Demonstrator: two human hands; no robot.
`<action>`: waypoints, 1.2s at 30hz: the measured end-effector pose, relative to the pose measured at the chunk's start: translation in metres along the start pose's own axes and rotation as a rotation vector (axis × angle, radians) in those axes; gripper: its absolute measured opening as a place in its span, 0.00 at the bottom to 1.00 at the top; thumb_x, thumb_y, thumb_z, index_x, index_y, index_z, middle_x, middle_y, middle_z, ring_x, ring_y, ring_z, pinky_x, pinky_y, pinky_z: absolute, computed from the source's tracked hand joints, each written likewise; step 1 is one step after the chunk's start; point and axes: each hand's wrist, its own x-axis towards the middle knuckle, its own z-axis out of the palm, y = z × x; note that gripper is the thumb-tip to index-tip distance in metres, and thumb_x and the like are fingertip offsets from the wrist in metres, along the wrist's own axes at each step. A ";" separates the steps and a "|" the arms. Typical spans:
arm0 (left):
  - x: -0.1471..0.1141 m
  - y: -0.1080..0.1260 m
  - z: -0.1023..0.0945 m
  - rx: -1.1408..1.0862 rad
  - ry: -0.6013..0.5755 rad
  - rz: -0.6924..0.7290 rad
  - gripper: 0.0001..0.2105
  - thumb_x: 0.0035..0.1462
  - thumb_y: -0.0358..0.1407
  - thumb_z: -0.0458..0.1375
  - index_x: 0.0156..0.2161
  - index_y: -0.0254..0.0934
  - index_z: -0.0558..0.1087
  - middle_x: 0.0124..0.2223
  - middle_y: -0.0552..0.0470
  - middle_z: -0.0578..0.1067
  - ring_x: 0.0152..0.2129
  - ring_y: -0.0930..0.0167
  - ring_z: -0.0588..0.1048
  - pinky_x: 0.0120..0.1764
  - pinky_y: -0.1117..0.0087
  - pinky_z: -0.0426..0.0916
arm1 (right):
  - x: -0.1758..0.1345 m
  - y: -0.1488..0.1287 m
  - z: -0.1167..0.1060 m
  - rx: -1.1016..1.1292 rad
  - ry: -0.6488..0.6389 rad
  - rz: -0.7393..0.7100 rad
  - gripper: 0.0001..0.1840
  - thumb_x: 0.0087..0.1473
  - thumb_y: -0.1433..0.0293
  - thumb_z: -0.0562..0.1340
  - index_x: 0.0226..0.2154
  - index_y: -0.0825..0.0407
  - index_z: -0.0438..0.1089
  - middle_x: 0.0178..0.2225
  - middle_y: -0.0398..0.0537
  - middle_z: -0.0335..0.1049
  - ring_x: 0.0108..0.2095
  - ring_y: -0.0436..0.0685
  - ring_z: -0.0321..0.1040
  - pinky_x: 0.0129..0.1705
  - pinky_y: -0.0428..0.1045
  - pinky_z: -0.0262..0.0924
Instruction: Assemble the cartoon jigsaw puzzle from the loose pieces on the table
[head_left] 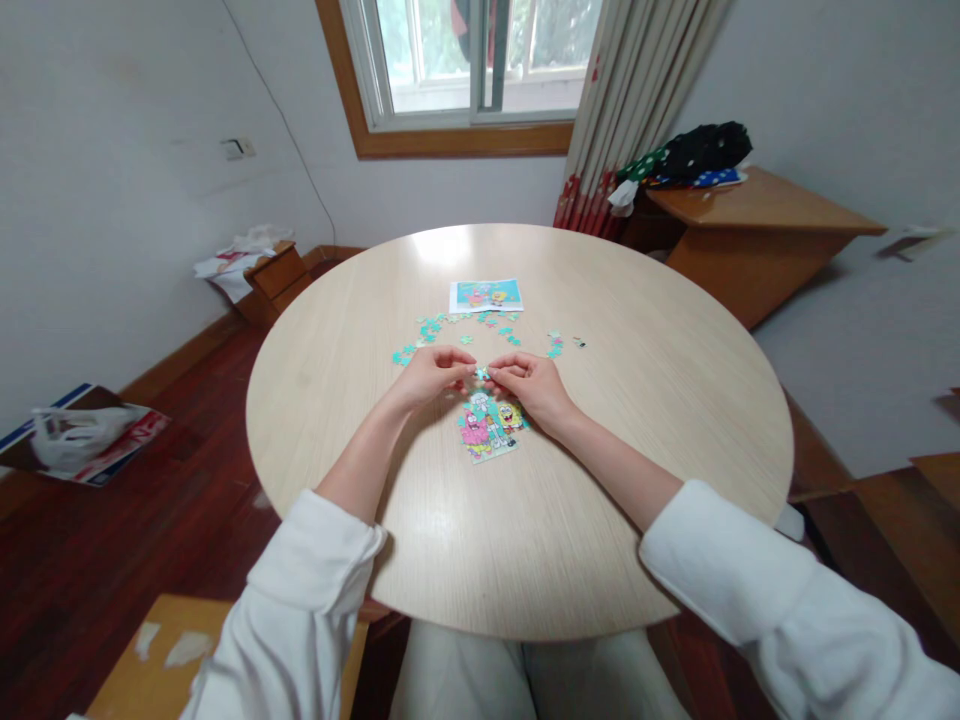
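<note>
Between my two hands is a small blue jigsaw puzzle piece [482, 374], pinched at its sides by the fingertips of my left hand [435, 375] and my right hand [531, 388]. Both hands are closed, just beyond a partly joined jigsaw puzzle [489, 428] with pink, white and yellow cartoon figures. Its upper edge is partly covered by my fingers. Loose puzzle pieces [431, 328] lie in a loose arc behind my hands, and a few more sit to the right. A printed picture card [487, 295] with similar figures lies behind the pieces.
All this is on a round pale wooden table [675, 400]. A wooden desk [757, 205] with dark and spotted cloths [697, 155] stands at the back right. Beyond the table are a window [480, 60] and a curtain [637, 80]. On the left floor lies a plastic bag [79, 435].
</note>
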 end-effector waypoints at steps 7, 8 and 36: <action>0.001 -0.003 0.001 -0.026 -0.043 0.051 0.08 0.45 0.20 0.62 0.32 0.31 0.72 0.25 0.53 0.74 0.19 0.76 0.72 0.27 0.72 0.66 | -0.002 -0.003 0.001 -0.049 -0.029 -0.023 0.21 0.29 0.59 0.73 0.26 0.53 0.71 0.21 0.43 0.73 0.20 0.48 0.66 0.25 0.45 0.62; 0.001 -0.003 0.001 -0.021 -0.041 0.051 0.08 0.45 0.20 0.62 0.32 0.31 0.72 0.25 0.53 0.74 0.19 0.76 0.72 0.27 0.71 0.66 | -0.002 -0.003 0.001 -0.051 -0.029 -0.025 0.21 0.29 0.59 0.73 0.26 0.53 0.71 0.21 0.43 0.73 0.20 0.48 0.66 0.25 0.45 0.62; 0.001 -0.004 -0.004 0.059 -0.092 0.079 0.04 0.43 0.26 0.65 0.27 0.32 0.75 0.22 0.52 0.74 0.18 0.76 0.70 0.26 0.72 0.66 | 0.004 -0.002 -0.006 -0.146 -0.136 -0.135 0.15 0.36 0.64 0.70 0.30 0.54 0.77 0.29 0.47 0.76 0.31 0.52 0.70 0.36 0.50 0.65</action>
